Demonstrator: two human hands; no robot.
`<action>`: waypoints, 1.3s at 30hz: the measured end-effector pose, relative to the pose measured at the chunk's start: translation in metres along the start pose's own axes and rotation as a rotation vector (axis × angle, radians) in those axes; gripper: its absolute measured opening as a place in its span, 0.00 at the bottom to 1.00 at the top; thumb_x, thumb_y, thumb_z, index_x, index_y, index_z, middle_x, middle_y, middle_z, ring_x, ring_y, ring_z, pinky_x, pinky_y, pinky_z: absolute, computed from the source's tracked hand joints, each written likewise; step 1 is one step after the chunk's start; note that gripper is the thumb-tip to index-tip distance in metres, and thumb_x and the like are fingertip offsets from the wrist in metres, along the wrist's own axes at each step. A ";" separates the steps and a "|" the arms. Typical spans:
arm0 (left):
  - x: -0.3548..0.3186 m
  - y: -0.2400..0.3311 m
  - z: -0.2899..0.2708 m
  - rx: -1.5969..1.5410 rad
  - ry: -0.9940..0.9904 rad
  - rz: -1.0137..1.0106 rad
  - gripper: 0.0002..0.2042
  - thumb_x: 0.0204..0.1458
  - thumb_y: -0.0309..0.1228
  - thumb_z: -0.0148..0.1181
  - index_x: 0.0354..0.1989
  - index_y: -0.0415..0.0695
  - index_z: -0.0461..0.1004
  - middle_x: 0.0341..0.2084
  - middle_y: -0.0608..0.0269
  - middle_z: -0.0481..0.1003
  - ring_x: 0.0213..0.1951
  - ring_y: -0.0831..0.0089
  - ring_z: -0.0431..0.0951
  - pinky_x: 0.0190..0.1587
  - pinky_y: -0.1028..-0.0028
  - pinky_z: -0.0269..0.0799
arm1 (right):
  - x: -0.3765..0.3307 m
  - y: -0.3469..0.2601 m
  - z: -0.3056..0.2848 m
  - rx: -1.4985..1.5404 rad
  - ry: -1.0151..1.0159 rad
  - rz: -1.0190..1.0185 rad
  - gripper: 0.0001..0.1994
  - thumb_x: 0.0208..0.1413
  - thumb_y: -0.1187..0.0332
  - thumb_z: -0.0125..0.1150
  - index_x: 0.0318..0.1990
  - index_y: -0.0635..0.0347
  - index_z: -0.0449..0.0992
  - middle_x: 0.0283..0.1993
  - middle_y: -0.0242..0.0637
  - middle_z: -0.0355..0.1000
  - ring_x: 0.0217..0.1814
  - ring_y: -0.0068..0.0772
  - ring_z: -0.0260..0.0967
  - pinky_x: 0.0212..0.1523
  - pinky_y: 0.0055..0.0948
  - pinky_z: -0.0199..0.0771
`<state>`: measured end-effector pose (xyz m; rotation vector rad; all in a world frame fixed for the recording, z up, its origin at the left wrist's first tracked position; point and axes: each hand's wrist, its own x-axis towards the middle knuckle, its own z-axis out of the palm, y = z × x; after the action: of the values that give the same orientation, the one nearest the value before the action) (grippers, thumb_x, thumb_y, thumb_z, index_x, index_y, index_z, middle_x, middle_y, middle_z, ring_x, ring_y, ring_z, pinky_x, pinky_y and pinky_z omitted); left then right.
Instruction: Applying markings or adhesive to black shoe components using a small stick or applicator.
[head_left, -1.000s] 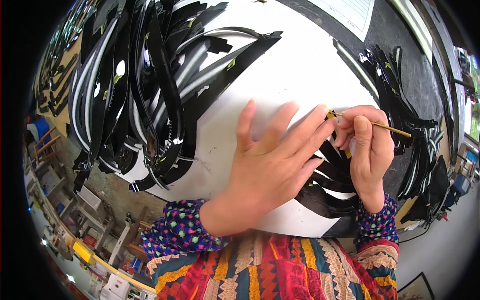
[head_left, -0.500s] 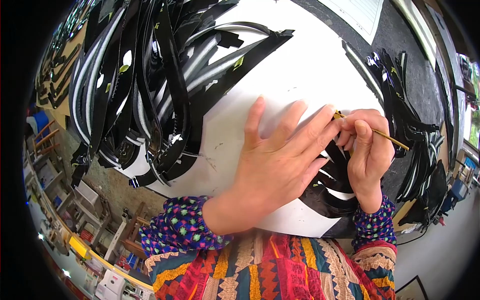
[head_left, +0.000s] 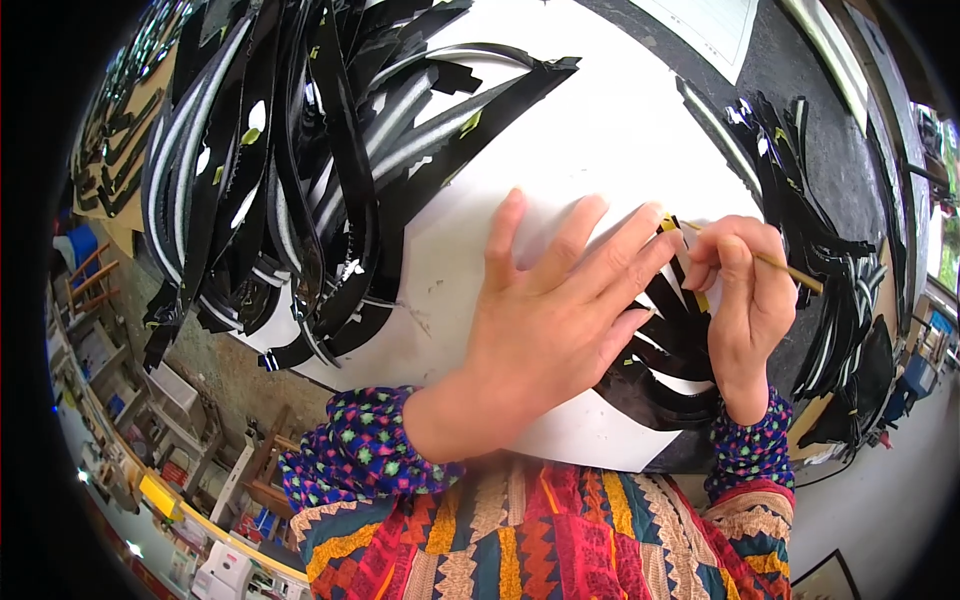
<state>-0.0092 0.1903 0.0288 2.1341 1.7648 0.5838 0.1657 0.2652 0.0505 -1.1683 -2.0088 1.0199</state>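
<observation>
My left hand [head_left: 560, 310] lies flat with its fingers spread over a white sheet [head_left: 620, 130]. Its index and middle fingertips rest at the top end of a narrow black strip with yellow along its edge [head_left: 692, 275]. In my right hand [head_left: 748, 320] a thin yellow-brown stick [head_left: 795, 274] is pinched between thumb and fingers. The stick's thin front end points left, close to the strip's top end; I cannot tell whether it touches. More curved glossy black strips [head_left: 660, 395] lie beneath and between both hands, partly covered by the left one.
A large heap of black strips with white-grey bands [head_left: 350, 180] covers the left of the sheet. Another bundle of such strips [head_left: 835, 320] lies right of my right hand. A printed paper [head_left: 715, 35] is at the far side of the dark table. Wooden stools [head_left: 270, 465] stand lower left.
My right hand has shifted slightly right with the stick, baring more of the yellow-edged strip between the hands. My left hand stays spread in nearly the same place.
</observation>
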 end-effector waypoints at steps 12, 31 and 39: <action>0.003 -0.004 -0.006 -0.074 0.001 0.016 0.28 0.55 0.43 0.63 0.66 0.59 0.67 0.65 0.72 0.63 0.66 0.64 0.56 0.68 0.49 0.39 | -0.027 0.005 0.014 -0.444 0.151 -0.180 0.13 0.49 0.84 0.67 0.42 0.66 0.75 0.37 0.43 0.73 0.39 0.42 0.71 0.38 0.34 0.73; -0.027 -0.001 0.005 0.094 0.086 0.115 0.21 0.53 0.34 0.65 0.57 0.49 0.75 0.51 0.67 0.69 0.56 0.70 0.67 0.65 0.54 0.44 | -0.009 0.011 0.018 -0.391 0.103 -0.216 0.10 0.52 0.85 0.60 0.39 0.65 0.70 0.36 0.43 0.69 0.39 0.44 0.67 0.42 0.37 0.69; -0.032 0.000 0.012 0.060 0.117 0.128 0.20 0.53 0.30 0.59 0.56 0.45 0.74 0.49 0.67 0.70 0.53 0.73 0.70 0.65 0.50 0.45 | -0.040 0.001 -0.003 -0.150 0.180 -0.131 0.11 0.55 0.87 0.59 0.43 0.66 0.71 0.40 0.43 0.68 0.35 0.33 0.70 0.33 0.25 0.72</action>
<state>-0.0082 0.1590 0.0148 2.3109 1.7341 0.7101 0.1862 0.2305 0.0473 -1.1448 -2.0153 0.6850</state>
